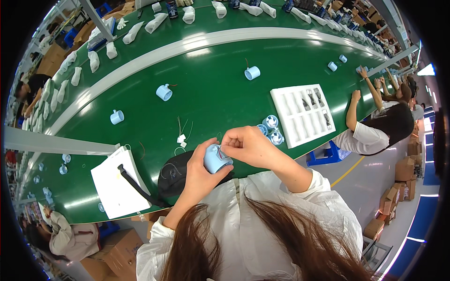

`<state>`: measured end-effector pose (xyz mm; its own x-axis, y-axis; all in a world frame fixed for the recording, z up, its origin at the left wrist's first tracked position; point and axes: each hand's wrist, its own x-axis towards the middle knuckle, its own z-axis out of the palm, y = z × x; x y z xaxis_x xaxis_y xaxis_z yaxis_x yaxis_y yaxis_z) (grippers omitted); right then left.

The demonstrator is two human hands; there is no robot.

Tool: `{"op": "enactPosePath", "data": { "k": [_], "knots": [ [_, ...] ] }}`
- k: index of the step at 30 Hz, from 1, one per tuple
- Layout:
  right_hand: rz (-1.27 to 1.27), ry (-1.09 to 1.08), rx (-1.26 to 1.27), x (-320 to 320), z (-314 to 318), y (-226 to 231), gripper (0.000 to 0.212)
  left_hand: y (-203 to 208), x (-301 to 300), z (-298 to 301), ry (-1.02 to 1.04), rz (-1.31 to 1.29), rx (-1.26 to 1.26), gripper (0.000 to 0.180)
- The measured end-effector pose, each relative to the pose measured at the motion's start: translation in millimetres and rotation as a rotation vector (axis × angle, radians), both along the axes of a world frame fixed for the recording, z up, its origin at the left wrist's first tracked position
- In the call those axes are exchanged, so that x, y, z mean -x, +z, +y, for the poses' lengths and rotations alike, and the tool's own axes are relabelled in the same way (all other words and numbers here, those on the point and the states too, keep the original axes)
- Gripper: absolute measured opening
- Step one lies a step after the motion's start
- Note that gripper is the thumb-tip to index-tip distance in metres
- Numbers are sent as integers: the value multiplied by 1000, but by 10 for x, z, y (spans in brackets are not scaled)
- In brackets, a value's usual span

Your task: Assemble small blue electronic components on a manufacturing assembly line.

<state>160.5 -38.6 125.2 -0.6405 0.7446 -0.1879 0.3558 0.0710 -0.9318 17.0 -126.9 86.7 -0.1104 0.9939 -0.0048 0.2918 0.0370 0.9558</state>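
Observation:
My left hand (pixel 196 169) is wrapped round a light-blue cylindrical plastic housing (pixel 216 162), holding it tilted above the table's near edge. The fingers of my right hand (pixel 247 146) are pinched together at the housing's upper right side. A bit of red wire shows there, but what the fingertips hold is hidden. Just to the right lie several light-blue round parts with white fan blades (pixel 272 122), partly behind my right hand. Beyond my hands are small white connectors with thin wires (pixel 182 139).
Blue housings (pixel 164 92) with wires stand across the green table (pixel 211 103). A white foam tray (pixel 291 122) holding dark parts sits right. A black bag (pixel 171 174) and white sheets with a black strap (pixel 110 185) lie left, by a post (pixel 61 140). Co-workers sit both sides.

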Motion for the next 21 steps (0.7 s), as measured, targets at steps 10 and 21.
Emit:
{"op": "enactPosePath", "data": {
  "k": [10, 21],
  "knots": [
    [37, 27, -425, 101, -85, -126, 9, -47, 7, 22, 27, 166, -91, 59],
    [248, -226, -287, 574, -45, -838, 13, -991, 575, 800, 99, 133, 241, 44]
  ]
}}
